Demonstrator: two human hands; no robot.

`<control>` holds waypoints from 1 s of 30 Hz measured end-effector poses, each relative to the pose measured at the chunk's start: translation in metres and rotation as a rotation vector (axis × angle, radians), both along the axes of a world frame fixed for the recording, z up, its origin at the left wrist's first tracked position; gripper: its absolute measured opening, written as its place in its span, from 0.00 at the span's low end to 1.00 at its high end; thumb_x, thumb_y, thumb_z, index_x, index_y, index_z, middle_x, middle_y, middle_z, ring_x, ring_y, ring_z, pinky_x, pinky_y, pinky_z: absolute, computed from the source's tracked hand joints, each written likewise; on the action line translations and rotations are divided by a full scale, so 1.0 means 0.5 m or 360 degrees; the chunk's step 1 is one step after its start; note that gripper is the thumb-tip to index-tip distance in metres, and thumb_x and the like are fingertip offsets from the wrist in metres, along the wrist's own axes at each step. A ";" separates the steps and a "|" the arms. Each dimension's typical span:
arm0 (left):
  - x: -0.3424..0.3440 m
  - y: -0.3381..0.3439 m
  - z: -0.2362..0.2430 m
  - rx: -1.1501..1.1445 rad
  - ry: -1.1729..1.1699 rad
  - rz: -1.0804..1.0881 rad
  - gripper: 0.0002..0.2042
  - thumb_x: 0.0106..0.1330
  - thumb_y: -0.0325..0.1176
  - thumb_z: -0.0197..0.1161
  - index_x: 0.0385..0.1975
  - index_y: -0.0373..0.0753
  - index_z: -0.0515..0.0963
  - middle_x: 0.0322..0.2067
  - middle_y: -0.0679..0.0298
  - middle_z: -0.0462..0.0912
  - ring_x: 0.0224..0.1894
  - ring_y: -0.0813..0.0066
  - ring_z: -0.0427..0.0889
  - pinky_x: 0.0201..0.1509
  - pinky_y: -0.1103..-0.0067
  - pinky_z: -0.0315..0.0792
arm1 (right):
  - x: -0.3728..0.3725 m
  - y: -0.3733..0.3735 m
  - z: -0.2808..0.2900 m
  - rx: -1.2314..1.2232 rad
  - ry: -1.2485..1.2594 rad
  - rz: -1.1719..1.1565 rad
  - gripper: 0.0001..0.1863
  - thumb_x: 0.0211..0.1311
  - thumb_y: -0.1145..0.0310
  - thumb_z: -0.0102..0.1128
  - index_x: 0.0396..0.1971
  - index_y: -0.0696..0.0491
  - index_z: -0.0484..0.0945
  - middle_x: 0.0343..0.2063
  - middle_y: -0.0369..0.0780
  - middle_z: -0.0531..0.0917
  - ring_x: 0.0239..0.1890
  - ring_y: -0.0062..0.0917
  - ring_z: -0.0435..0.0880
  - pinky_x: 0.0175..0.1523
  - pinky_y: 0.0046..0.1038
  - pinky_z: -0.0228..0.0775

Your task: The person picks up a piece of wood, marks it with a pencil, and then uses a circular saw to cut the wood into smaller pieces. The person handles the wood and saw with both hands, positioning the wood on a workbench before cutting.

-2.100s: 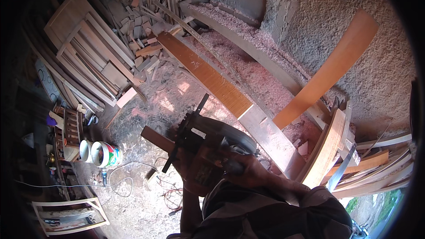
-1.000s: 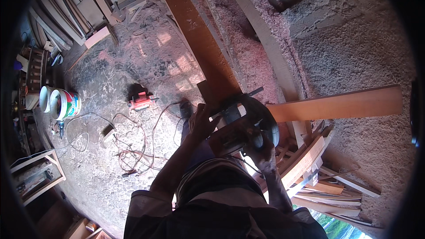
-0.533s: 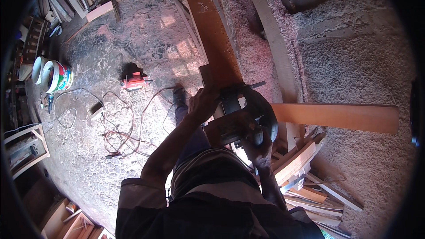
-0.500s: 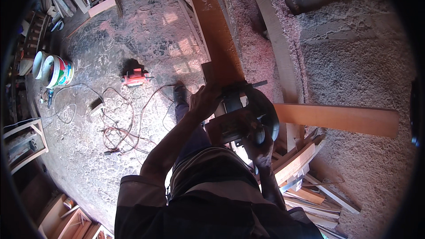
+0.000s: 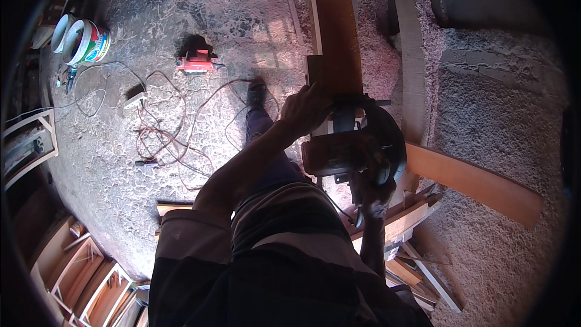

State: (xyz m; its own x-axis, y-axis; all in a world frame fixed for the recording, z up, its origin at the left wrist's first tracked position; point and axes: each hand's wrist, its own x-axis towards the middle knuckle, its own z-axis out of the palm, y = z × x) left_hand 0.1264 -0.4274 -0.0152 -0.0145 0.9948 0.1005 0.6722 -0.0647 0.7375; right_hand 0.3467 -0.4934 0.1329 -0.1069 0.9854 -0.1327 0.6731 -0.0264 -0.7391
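My right hand (image 5: 376,192) grips the rear handle of a dark circular saw (image 5: 336,156), which rests over an orange-brown board (image 5: 336,30) running up the middle of the view. My left hand (image 5: 305,109) is at the board's left edge beside the saw's front, fingers curled just below a short wood block (image 5: 313,68); what exactly they grip is hidden. The saw covers the board's near part, and its blade cannot be seen. A second orange board (image 5: 472,181) extends rightward from behind the saw.
A red power tool (image 5: 196,63), tangled cables (image 5: 166,145) and two buckets (image 5: 85,41) are on the floor to my left. Wooden frames (image 5: 85,272) stand at lower left. A long grey timber (image 5: 405,54) with shavings runs right of the board, near a rough wall (image 5: 496,97); offcuts (image 5: 408,269) lie low right.
The saw has gone from held askew in both hands onto the board, with my left hand now at the board's edge. My view has turned, shifting the scene around.
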 end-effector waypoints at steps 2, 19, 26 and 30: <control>-0.001 0.003 -0.002 0.0024 -0.0004 -0.0020 0.10 0.61 0.41 0.69 0.40 0.49 0.83 0.45 0.61 0.75 0.44 0.58 0.83 0.42 0.63 0.82 | -0.001 0.002 0.000 0.0027 0.0009 0.0056 0.25 0.52 0.77 0.72 0.52 0.59 0.77 0.25 0.33 0.82 0.24 0.13 0.79 0.27 0.20 0.71; 0.010 0.009 -0.030 0.0066 -0.0228 0.0053 0.11 0.55 0.34 0.74 0.37 0.45 0.83 0.47 0.59 0.74 0.44 0.55 0.81 0.44 0.62 0.79 | 0.069 -0.007 -0.056 -0.0500 0.0478 0.0008 0.31 0.55 0.83 0.66 0.60 0.56 0.68 0.30 0.37 0.84 0.27 0.16 0.82 0.31 0.22 0.77; 0.003 -0.006 -0.012 -0.0003 -0.0132 -0.0006 0.08 0.59 0.37 0.71 0.37 0.46 0.83 0.46 0.61 0.74 0.45 0.57 0.81 0.45 0.63 0.80 | 0.052 -0.008 -0.030 -0.0555 0.0505 -0.0078 0.30 0.55 0.81 0.67 0.59 0.58 0.71 0.25 0.35 0.82 0.21 0.15 0.79 0.24 0.20 0.71; -0.008 -0.007 -0.009 0.0004 -0.0093 -0.0018 0.07 0.61 0.38 0.70 0.37 0.47 0.84 0.46 0.61 0.74 0.46 0.57 0.81 0.45 0.63 0.80 | 0.031 0.003 -0.022 -0.0433 0.0400 0.0071 0.33 0.52 0.79 0.68 0.62 0.57 0.72 0.24 0.33 0.81 0.19 0.13 0.76 0.22 0.19 0.67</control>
State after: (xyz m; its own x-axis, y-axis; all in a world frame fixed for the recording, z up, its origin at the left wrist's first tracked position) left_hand 0.1222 -0.4309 -0.0198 -0.0092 0.9947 0.1021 0.6273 -0.0738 0.7753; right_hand 0.3620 -0.4919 0.1218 -0.2113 0.9113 -0.3534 0.4764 -0.2197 -0.8513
